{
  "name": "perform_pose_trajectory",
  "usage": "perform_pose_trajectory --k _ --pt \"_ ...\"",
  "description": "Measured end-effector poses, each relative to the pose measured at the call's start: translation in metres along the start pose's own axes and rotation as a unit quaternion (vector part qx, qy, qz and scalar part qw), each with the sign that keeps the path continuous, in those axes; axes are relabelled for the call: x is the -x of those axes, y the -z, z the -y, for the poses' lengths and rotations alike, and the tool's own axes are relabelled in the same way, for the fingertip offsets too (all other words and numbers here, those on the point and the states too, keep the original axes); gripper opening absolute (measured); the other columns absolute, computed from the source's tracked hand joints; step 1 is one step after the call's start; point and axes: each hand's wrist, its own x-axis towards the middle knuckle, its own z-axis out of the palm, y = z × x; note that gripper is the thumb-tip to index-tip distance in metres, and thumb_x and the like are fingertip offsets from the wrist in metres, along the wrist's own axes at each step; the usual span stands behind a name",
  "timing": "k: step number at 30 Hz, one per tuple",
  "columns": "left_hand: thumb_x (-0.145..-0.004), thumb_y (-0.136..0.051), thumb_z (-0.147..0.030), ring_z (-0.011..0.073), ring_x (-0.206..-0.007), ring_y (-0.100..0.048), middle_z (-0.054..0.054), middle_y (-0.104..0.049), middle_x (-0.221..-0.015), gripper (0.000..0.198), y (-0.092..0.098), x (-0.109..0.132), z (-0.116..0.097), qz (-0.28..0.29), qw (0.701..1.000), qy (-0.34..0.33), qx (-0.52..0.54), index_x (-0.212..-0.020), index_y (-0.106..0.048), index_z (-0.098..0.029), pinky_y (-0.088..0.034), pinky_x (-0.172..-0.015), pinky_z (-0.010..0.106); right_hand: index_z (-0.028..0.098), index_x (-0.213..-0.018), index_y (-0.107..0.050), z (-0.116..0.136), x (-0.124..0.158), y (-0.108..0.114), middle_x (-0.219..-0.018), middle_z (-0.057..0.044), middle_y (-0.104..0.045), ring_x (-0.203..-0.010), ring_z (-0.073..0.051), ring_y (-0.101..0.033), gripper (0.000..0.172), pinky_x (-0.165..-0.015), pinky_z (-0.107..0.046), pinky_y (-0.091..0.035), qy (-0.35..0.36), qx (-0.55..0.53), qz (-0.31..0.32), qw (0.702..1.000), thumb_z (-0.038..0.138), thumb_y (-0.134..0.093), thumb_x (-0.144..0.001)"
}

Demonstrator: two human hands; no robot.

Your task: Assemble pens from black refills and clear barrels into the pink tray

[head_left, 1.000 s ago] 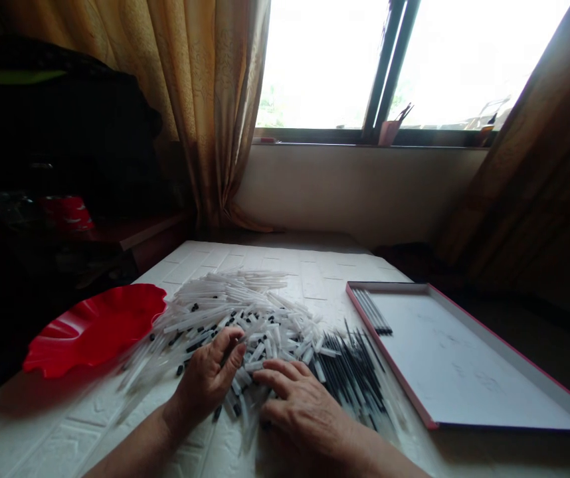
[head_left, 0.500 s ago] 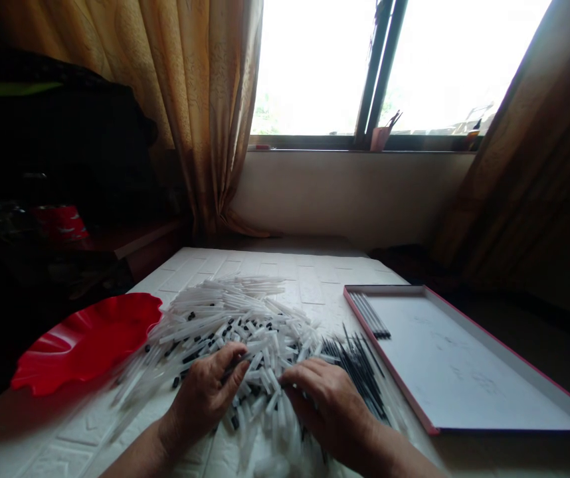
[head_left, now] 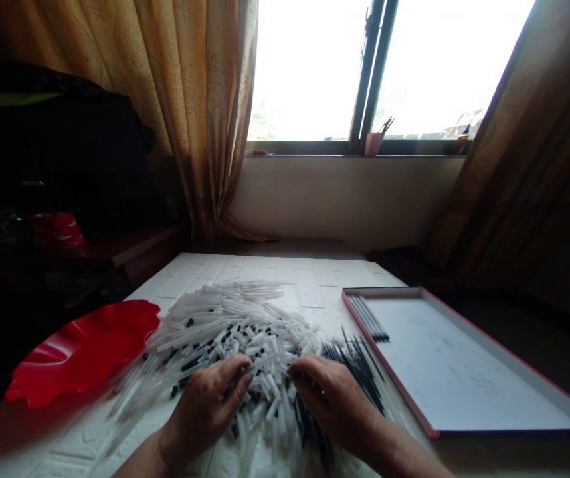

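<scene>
left hand (head_left: 208, 408): curled narrow against the tubes, grip cannot be told. right hand (head_left: 332, 392): curled, touching the same heap, grip cannot be told. between both: heap of clear plastic tubes with black tips (head_left: 245, 338), on white brick-patterned desk (head_left: 309, 272). to right: loose thin black rods (head_left: 357, 372). to left: red wavy plastic dish (head_left: 83, 352). far right: white pink-rimmed tray (head_left: 464, 372).

Red plate (head_left: 80, 352), translucent black-tipped tubes (head_left: 235, 325), pink-edged white tray (head_left: 464, 372), white brick-patterned table covering (head_left: 265, 269).

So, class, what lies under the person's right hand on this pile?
Clear plastic pen tubes and thin black pen refills show around the right hand, lying on the white brick-pattern surface; whatever sits directly beneath the palm is covered.
</scene>
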Motion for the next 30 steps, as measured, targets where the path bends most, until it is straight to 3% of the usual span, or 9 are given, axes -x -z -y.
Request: perform_pose_trajectory --k 6,12,18,24,30 --pt "-0.102 -0.045 -0.03 0.0163 -0.068 -0.076 -0.002 -0.076 -0.084 0.013 -0.003 0.001 0.001 0.011 1.0 0.0 -0.001 -0.109 -0.054 -0.027 -0.053 -0.062 0.021 0.021 -0.104 -0.07 -0.014 -0.001 -0.005 -0.094 -0.007 -0.078 -0.076 -0.019 -0.072 0.02 -0.071 -0.03 -0.057 -0.107 -0.195 -0.033 0.974 0.03 -0.057 -0.091" --pt "-0.101 -0.045 -0.027 0.0154 -0.066 -0.075 -0.002 -0.075 -0.082 0.012 0.0 0.0 -0.002 0.027 1.0 -0.009 0.002 -0.108 -0.055 -0.027 -0.053 -0.062 0.02 0.021 -0.086 -0.077 -0.009 -0.005 0.0 -0.081 -0.003 -0.07 -0.077 -0.017 -0.065 0.013 -0.073 -0.029 -0.054 -0.128 -0.241 -0.094 0.957 0.03 -0.069 -0.082" --pt "-0.102 -0.045 -0.027 0.0165 -0.065 -0.076 -0.001 -0.077 -0.081 0.013 0.002 0.0 -0.005 0.034 0.999 -0.022 0.001 -0.109 -0.055 -0.027 -0.055 -0.061 0.021 0.02 -0.089 -0.073 -0.002 -0.006 0.0 -0.075 -0.001 -0.069 -0.068 -0.016 -0.062 0.021 -0.066 -0.028 -0.053 -0.157 -0.308 -0.101 0.933 0.039 -0.072 -0.081" --pt "-0.102 -0.045 -0.026 0.0163 -0.064 -0.075 -0.002 -0.076 -0.082 0.013 0.001 -0.001 -0.006 0.036 0.999 -0.031 0.001 -0.112 -0.052 -0.027 -0.054 -0.061 0.022 0.02 -0.09 -0.073 0.001 -0.003 -0.007 -0.084 -0.005 -0.074 -0.079 -0.019 -0.068 0.017 -0.074 -0.03 -0.054 -0.155 -0.272 -0.085 0.946 0.034 -0.069 -0.083" --pt "-0.103 -0.045 -0.026 0.0162 -0.063 -0.075 -0.003 -0.075 -0.08 0.013 0.001 -0.001 -0.009 0.041 0.999 -0.036 0.005 -0.113 -0.053 -0.027 -0.054 -0.059 0.022 0.019 -0.09 -0.073 0.004 -0.003 -0.009 -0.083 -0.004 -0.075 -0.077 -0.018 -0.07 0.013 -0.07 -0.027 -0.055 -0.131 -0.233 -0.089 0.959 0.027 -0.064 -0.084"
